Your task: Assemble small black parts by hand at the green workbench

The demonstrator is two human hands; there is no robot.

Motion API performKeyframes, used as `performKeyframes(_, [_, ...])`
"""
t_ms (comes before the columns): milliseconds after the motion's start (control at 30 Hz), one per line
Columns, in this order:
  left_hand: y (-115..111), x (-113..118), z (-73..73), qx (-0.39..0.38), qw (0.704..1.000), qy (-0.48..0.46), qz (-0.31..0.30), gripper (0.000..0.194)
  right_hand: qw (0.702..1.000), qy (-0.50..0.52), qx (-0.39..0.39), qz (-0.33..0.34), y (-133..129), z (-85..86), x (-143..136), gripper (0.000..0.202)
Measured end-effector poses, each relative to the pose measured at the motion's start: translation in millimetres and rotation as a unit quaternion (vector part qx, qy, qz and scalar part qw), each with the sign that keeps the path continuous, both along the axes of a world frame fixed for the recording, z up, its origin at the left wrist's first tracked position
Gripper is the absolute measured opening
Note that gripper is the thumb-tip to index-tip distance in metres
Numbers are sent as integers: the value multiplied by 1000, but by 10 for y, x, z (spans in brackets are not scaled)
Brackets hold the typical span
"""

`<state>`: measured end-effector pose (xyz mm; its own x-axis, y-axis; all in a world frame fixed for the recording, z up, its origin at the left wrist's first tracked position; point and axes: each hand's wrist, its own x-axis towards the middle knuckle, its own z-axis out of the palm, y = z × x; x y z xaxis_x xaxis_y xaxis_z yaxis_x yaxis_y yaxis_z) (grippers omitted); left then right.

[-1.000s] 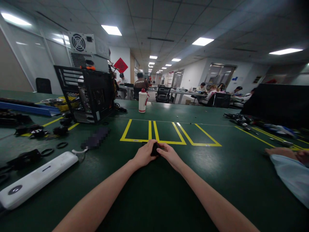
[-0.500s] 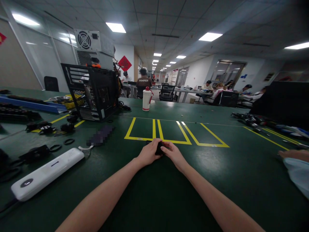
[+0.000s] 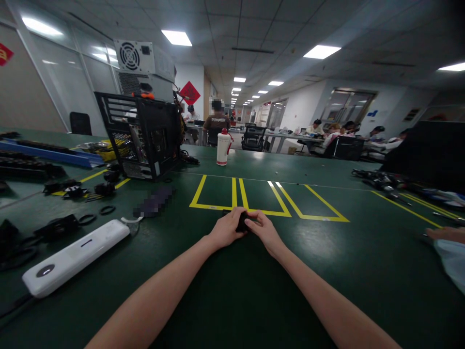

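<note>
Both hands meet over the green table [image 3: 232,291], in front of the yellow tape outlines [image 3: 261,212]. My left hand [image 3: 229,228] is closed around a small black part [image 3: 241,222], whose kind I cannot make out. Part of it shows past the knuckles, and the fingers hide much of the rest. From the other side, my right hand [image 3: 264,232] grips the same black part with thumb and fingertips.
To the left lie a white power strip [image 3: 78,257], black rings [image 3: 107,210] and several black parts. An open computer case [image 3: 145,135] stands behind them. A white bottle [image 3: 223,148] is at the back. At right, a co-worker's hand [image 3: 445,234] rests near metal tools.
The camera view has shifted slightly, so the scene sits a little to the right. Both hands keep nearly the same hold on the black part.
</note>
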<state>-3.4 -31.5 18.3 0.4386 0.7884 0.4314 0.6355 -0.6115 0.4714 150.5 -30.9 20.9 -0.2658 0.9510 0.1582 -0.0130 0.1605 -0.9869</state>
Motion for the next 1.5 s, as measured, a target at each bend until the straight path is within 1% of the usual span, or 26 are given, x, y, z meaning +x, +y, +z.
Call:
performKeyframes(233, [0, 1, -15, 5, 1000, 2, -2, 57, 1000, -3, -15, 4, 22, -18, 7, 31])
performKeyframes(367, [-5, 4, -9, 1, 1000, 4, -1, 55, 999, 15, -11, 27, 11, -24, 24, 29])
performKeyframes(467, [0, 11, -7, -1, 1000, 10, 4, 54, 998, 37, -18, 43, -13, -24, 28, 33])
performKeyframes(533, [7, 17, -7, 1, 1000, 11, 5, 54, 998, 39, -20, 33, -19, -32, 22, 30])
performKeyframes(633, [16, 26, -11, 10, 1000, 11, 5, 53, 999, 43, -1, 0, -3, -54, 4, 20])
performKeyframes(700, [19, 26, -15, 15, 1000, 11, 5, 54, 999, 46, 8, -6, 17, -64, -4, 20])
performKeyframes(800, [19, 17, -21, 17, 1000, 14, 6, 54, 999, 33, 1, 4, 44, -66, 4, 26])
performKeyframes(900, [18, 8, -22, 16, 1000, 17, 6, 54, 1000, 9, 0, 19, 51, -63, 31, 27])
performKeyframes(1033, [19, 11, -14, 2, 1000, 19, 10, 54, 999, 15, 8, 38, 23, -61, 56, 29])
performKeyframes(1167, [28, 20, -18, 1, 1000, 16, 11, 55, 1000, 10, 15, 12, 16, -65, 49, 23])
performKeyframes(1233, [33, 22, -27, 4, 1000, 15, 10, 55, 1000, 12, 18, 9, 33, -70, 46, 23])
performKeyframes(1400, [31, 8, -35, 9, 1000, 13, 4, 56, 999, 2, -9, 42, 77, -58, 81, 31])
performKeyframes(1500, [24, 0, -26, 5, 1000, 16, 2, 55, 998, 1, -7, 67, 69, -49, 104, 34])
